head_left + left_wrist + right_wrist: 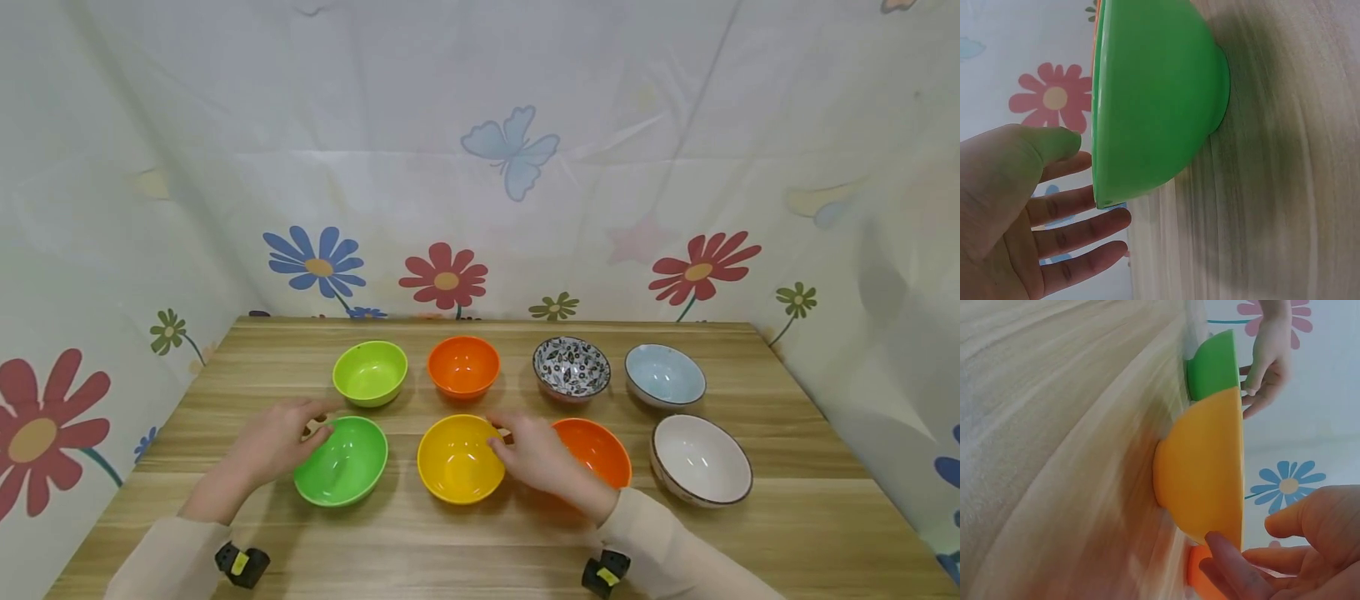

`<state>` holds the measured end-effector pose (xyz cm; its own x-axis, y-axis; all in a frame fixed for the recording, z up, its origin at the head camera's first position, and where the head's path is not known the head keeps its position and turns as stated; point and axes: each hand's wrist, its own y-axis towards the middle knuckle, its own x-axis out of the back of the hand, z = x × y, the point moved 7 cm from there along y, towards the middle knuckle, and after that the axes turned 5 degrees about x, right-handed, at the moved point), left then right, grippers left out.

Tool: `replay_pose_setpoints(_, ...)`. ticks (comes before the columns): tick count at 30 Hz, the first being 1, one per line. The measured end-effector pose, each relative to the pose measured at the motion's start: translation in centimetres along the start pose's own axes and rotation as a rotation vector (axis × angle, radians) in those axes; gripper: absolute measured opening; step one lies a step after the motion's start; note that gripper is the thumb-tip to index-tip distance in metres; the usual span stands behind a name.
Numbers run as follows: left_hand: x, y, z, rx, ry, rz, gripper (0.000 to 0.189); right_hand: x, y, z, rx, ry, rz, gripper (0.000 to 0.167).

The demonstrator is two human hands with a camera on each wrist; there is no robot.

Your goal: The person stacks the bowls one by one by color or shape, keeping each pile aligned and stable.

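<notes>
My left hand (276,443) is at the left rim of a green bowl (345,467), fingers spread and fairly straight. In the left wrist view its thumb stands apart from the fingers beside the green rim, without a pinch; whether a fingertip touches is hard to tell. Over at the right side of a yellow bowl (461,462) is my right hand (536,450). Its fingers (1229,562) reach to the outside of the yellow rim, while the thumb stays off it. Both bowls sit upright on the wooden table. The right hand and forearm partly cover an orange bowl (603,454).
Behind stand a lime bowl (371,375), another orange bowl (464,371), a black-and-white patterned bowl (572,371) and a pale blue bowl (666,377). A white bowl (701,462) with a dark rim is at front right. A flowered curtain (480,208) hangs behind the table (420,558).
</notes>
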<state>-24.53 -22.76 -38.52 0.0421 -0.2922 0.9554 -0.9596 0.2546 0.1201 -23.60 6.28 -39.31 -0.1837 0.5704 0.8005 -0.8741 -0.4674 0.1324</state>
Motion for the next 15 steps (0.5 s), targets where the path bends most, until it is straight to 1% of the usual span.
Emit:
replay_pose_setpoints(5,-0.30,0.05,0.26,0.016,0.000,-0.014,0.032,0.18,-0.16,0.25,0.042,-0.026,-0.081,0.029)
replay_pose_setpoints(8,-0.42,0.05,0.39,0.029,-0.004,-0.018,0.031,0.26,-0.21,0.39,0.055,-0.039,-0.110,0.026)
replay_pose_setpoints(12,-0.65,0.01,0.54,0.041,-0.016,-0.021,0.029,0.02,-0.23,0.17,0.018,-0.039,-0.095,0.030)
replay_pose_setpoints(15,-0.86,-0.01,0.51,0.036,-0.020,-0.034,0.026,-0.19,-0.28,-0.08,-0.010,-0.035,-0.086,0.033)
